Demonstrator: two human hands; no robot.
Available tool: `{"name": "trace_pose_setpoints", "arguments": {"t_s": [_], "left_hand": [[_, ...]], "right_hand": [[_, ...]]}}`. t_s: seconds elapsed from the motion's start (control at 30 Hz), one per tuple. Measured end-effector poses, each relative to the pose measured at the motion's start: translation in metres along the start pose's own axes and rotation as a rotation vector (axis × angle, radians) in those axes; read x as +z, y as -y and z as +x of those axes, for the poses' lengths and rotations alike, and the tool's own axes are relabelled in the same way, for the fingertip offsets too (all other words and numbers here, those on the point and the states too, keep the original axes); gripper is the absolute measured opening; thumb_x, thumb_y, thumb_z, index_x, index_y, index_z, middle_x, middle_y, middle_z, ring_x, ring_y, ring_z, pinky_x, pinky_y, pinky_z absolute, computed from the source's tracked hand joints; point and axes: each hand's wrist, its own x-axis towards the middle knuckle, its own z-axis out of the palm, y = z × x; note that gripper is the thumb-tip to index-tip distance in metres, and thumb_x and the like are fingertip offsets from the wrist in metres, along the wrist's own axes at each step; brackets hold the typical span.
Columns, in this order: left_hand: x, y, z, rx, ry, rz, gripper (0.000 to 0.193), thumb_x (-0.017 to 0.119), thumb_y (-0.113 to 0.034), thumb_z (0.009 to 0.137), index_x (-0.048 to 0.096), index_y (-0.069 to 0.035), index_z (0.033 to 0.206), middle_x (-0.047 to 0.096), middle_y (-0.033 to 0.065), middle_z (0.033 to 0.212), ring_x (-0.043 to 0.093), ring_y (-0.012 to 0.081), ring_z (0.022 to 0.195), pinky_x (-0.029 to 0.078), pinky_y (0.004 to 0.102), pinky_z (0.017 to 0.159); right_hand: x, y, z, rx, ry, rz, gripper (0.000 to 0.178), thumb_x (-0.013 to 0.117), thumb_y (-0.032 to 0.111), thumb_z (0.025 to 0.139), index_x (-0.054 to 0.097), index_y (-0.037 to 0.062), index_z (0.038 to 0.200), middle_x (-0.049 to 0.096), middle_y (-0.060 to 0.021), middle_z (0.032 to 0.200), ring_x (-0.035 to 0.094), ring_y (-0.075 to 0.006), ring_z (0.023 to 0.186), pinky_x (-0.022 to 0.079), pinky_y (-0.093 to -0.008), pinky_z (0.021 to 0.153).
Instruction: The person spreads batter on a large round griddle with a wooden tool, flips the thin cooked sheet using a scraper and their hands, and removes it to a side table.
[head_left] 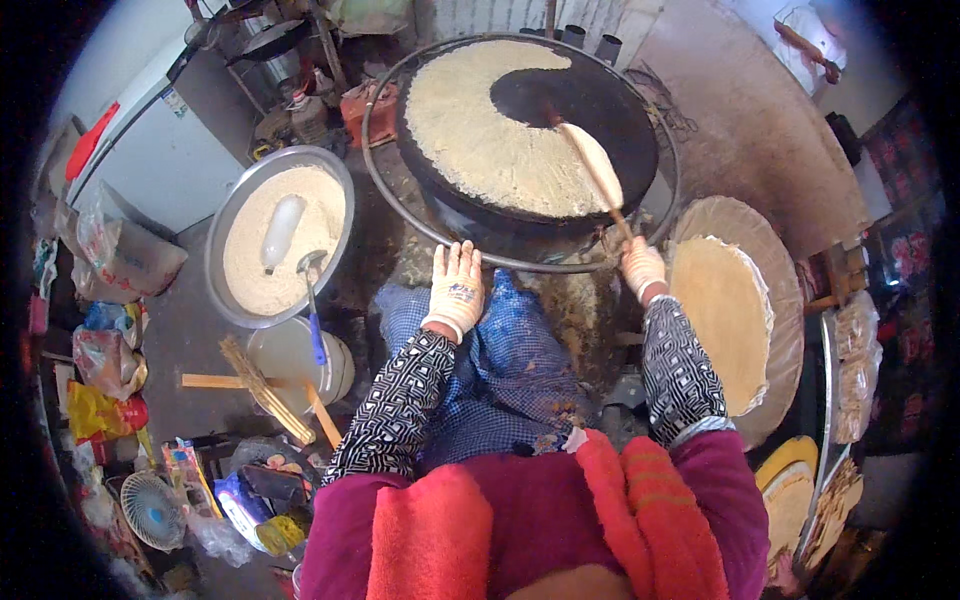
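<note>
My right hand (642, 268), in a pale glove, is closed around the wooden handle of a batter spreader (592, 168). The spreader's long blade is coated with batter and rests on a round black griddle (625, 110). A beige layer of batter (465, 135) covers the left and front of the griddle in a curved band; dark surface shows at the middle and right. My gloved left hand (458, 290) lies with fingers stretched out at the near side of the metal ring (400, 212) that encircles the griddle.
Left stands a metal basin (222, 270) of beige batter, holding a clear bottle-like object (284, 232) and a blue-handled ladle (317, 335). A white bucket (342, 365) and a straw brush (265, 390) are below it. To the right, round flatbreads (712, 310) lie on a covered round tray (785, 330).
</note>
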Motion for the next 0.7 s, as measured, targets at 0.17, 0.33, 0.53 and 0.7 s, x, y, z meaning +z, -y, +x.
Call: {"name": "trace_pose_setpoints", "arguments": {"t_s": [0.17,0.33,0.53,0.7], "left_hand": [[0.006,0.016,-0.002,-0.017,-0.042,0.017,0.069,0.064,-0.027,0.079,0.041,0.003,0.137,0.038,0.0193,0.146,0.031,0.0349,0.138,0.012,0.0552,0.115],[0.013,0.021,0.007,-0.079,-0.063,0.048,0.062,0.055,-0.030,0.083,0.044,0.002,0.136,0.042,0.0191,0.143,0.034,0.0349,0.136,0.012,0.0541,0.115],[0.012,0.046,-0.001,-0.141,-0.068,0.047,0.063,0.056,-0.030,0.082,0.045,0.001,0.135,0.041,0.0179,0.144,0.034,0.0336,0.136,0.013,0.0541,0.115],[0.013,0.049,0.017,-0.164,-0.100,0.079,0.058,0.056,-0.029,0.083,0.047,-0.001,0.133,0.043,0.0158,0.143,0.037,0.0320,0.133,0.017,0.0548,0.113]], "right_hand": [[-0.011,0.019,0.023,-0.001,-0.003,0.003,0.033,0.045,0.034,0.095,0.056,0.0038,0.103,0.066,-0.0260,0.089,0.064,-0.0432,0.083,0.048,-0.0541,0.076],[-0.008,-0.005,0.025,0.094,0.036,-0.075,0.032,0.045,0.034,0.095,0.054,0.0047,0.104,0.066,-0.0247,0.089,0.064,-0.0429,0.083,0.049,-0.0532,0.075],[-0.017,0.041,-0.003,-0.120,0.035,0.023,0.029,0.047,0.033,0.095,0.056,0.0054,0.096,0.064,-0.0263,0.079,0.062,-0.0446,0.079,0.049,-0.0545,0.071],[-0.010,-0.016,0.001,0.101,0.052,-0.033,0.030,0.048,0.034,0.095,0.055,0.0066,0.104,0.065,-0.0265,0.088,0.062,-0.0455,0.085,0.048,-0.0558,0.076]]}}
